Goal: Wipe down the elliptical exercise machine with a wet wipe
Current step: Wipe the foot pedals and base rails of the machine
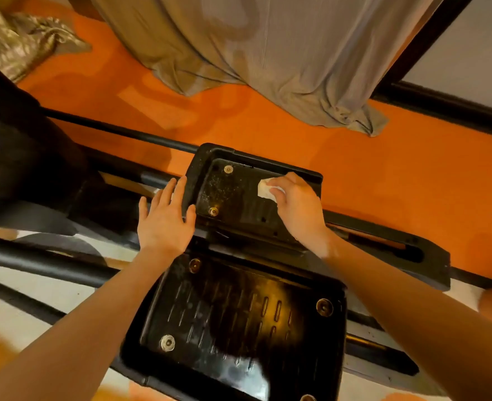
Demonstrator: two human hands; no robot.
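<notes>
Two black foot pedals of the elliptical machine lie below me. The far pedal (233, 195) is dusty, with round bolts; the near pedal (239, 319) is ribbed and shiny. My right hand (298, 206) holds a small white wet wipe (264, 189) under curled fingers and presses it on the far pedal's right part. My left hand (165, 217) lies with straight fingers against the far pedal's left rim, thumb on its lower edge.
Black rails and bars (117, 131) of the machine run left to right across an orange floor (268, 123). A grey cloth (282, 47) hangs down at the top. A crumpled shiny fabric (22, 36) lies at the top left. The dark machine body (16, 157) stands at left.
</notes>
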